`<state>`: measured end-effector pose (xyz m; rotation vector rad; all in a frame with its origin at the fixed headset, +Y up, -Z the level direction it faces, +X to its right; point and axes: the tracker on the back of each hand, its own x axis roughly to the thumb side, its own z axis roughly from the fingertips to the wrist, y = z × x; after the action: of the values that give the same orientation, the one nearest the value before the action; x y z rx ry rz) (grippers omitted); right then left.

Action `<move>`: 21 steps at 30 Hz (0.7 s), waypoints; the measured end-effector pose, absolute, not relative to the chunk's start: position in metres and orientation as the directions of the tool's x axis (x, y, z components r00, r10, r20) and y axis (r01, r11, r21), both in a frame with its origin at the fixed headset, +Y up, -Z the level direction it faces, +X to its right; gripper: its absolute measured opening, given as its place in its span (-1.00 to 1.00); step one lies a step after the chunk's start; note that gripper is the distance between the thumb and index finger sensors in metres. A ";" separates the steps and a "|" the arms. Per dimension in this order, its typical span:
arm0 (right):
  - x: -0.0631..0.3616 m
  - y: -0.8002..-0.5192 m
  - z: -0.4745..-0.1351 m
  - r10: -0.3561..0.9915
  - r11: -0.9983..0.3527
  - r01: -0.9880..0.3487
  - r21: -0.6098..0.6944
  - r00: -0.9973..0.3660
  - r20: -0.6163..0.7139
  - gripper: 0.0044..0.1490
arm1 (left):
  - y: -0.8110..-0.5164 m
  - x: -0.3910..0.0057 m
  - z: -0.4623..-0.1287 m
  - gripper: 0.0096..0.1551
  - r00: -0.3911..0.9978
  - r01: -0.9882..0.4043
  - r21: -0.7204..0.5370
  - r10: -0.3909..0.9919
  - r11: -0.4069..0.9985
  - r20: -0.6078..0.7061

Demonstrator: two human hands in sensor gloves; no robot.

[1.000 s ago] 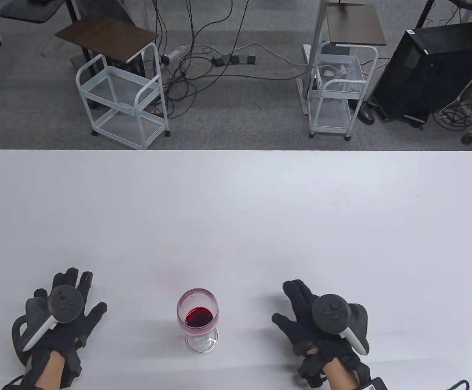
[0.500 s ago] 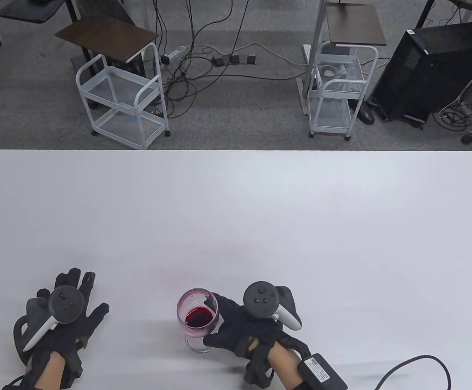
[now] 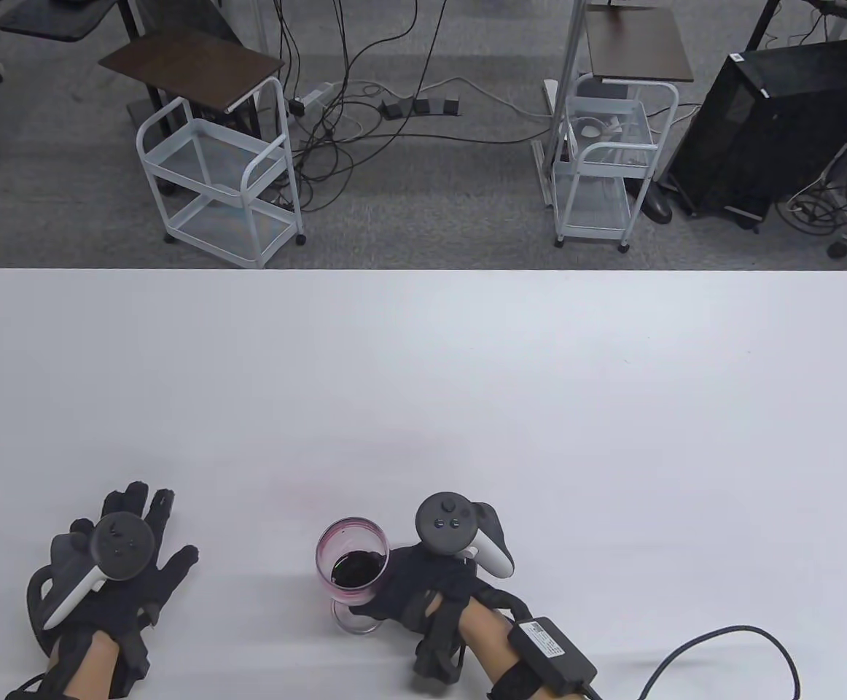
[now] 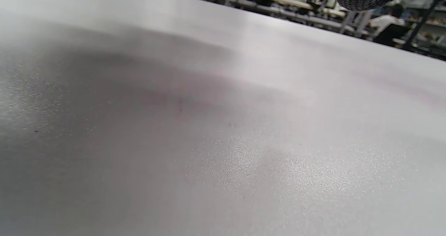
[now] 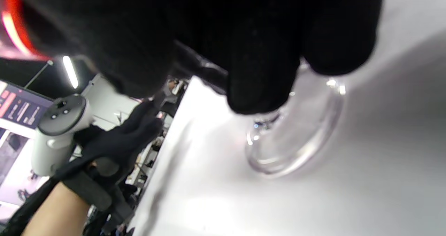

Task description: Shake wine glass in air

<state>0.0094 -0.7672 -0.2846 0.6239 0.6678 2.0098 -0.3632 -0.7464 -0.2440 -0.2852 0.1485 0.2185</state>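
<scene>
A wine glass (image 3: 351, 567) with a little red wine stands on the white table (image 3: 467, 379) near its front edge. My right hand (image 3: 387, 594) grips the glass from the right, its fingers curled around the stem just under the bowl. In the right wrist view the dark gloved fingers (image 5: 261, 55) close over the stem, and the clear foot (image 5: 296, 138) rests on the table. My left hand (image 3: 148, 554) lies flat on the table to the left of the glass, fingers spread and holding nothing. It also shows in the right wrist view (image 5: 118, 145).
A black box (image 3: 551, 649) with a cable (image 3: 744, 642) sits on my right forearm. Beyond the table's far edge, on the floor, stand two white carts (image 3: 219, 182), (image 3: 602, 168) and a black computer case (image 3: 766, 124).
My right hand moved left from the table's right side to the glass and closed around its stem. The glass still stands in the same spot. My left hand barely moved.
</scene>
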 end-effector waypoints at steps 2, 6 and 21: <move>0.010 -0.768 -0.284 0.878 -0.439 -0.617 0.653 -0.448 0.166 -0.44 | -0.747 -0.363 -0.244 0.02 0.966 -0.233 -0.263 0.192 0.936 -0.175; 0.013 -0.764 -0.281 0.865 -0.485 -0.642 0.594 -0.455 0.214 -0.47 | -0.747 -0.363 -0.244 0.02 0.966 -0.233 -0.268 0.191 0.935 -0.173; 0.046 -0.740 -0.266 0.849 -0.529 -0.749 0.399 -0.464 0.254 -0.48 | -0.747 -0.362 -0.244 0.02 0.969 -0.225 -0.254 0.188 0.940 -0.163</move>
<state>0.0463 -0.7395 -0.2659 0.5249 0.2844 2.0758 -0.3617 -0.7466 -0.2437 -0.2750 0.1370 0.2117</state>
